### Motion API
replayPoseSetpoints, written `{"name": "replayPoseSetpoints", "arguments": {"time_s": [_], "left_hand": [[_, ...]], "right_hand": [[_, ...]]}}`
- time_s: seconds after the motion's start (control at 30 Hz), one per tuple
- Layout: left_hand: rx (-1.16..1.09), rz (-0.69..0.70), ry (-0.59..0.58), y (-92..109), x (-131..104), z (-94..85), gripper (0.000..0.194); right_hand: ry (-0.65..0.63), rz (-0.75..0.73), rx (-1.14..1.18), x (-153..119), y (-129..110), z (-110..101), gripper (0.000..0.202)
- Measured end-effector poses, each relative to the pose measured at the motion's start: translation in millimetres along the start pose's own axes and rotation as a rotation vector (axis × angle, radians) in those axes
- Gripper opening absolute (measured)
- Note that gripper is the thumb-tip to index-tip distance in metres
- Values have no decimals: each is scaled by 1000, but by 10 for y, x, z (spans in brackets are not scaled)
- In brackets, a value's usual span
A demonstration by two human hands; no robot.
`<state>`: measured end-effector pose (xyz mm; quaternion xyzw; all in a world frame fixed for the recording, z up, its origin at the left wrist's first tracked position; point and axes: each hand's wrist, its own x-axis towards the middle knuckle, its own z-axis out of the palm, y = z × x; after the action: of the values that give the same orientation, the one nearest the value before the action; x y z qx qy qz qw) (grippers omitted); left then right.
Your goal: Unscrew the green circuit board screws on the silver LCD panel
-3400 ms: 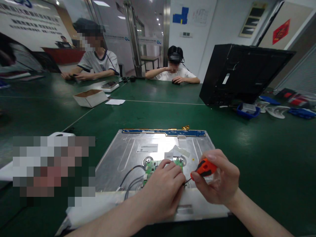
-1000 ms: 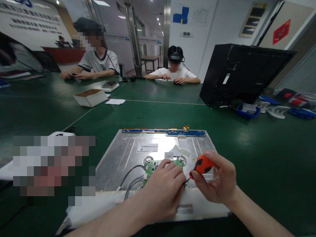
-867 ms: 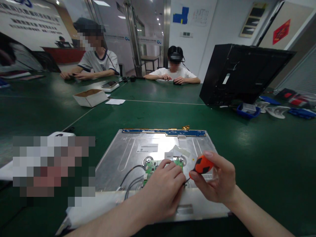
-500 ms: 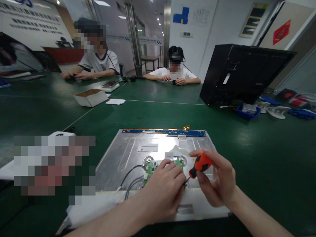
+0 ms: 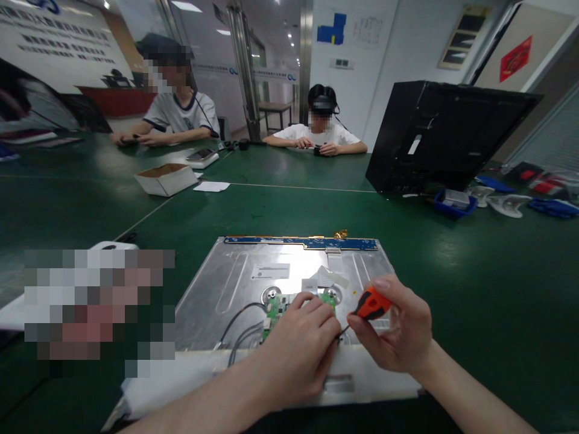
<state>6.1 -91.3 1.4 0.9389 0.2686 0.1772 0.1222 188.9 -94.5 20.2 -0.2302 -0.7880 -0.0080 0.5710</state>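
My right hand [image 5: 402, 328] grips an orange and black screwdriver [image 5: 371, 303] between thumb and fingers. Its thin shaft slants down left to the lower right corner of a green circuit board [image 5: 277, 304]. My left hand [image 5: 305, 337] lies over that board with its fingers bent together, beside the screwdriver's shaft. Its fingertips and whatever they pinch are hidden. Beneath both hands is a silver metal-backed display panel [image 5: 235, 289], lying flat, with a blue circuit strip [image 5: 271, 240] along its far edge. Dark cables [image 5: 239, 314] run from the green board's left side.
A large black monitor casing [image 5: 447, 132] stands back right, near a blue tray [image 5: 455, 204]. An open white box [image 5: 166, 179] and paper [image 5: 211, 187] lie back left. Two people [image 5: 178, 120] sit across the green table [image 5: 289, 208]. A blurred-out patch covers something at left.
My right fingers have shifted round the screwdriver handle, the index finger drawn back and the thumb raised beneath it. The handle has turned slightly. My left hand stays in place.
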Motion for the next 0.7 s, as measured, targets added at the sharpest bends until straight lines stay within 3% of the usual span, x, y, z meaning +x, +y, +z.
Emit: {"name": "replayPoseSetpoints", "arguments": {"time_s": [0.3,0.7], "left_hand": [[-18,13,4,9,0,-14,15],[9,6,1,-2,-4,5,13]], "right_hand": [[-46,56,118,-56,-3,-19,72],[20,2,-63,-10,8,5,66]]}}
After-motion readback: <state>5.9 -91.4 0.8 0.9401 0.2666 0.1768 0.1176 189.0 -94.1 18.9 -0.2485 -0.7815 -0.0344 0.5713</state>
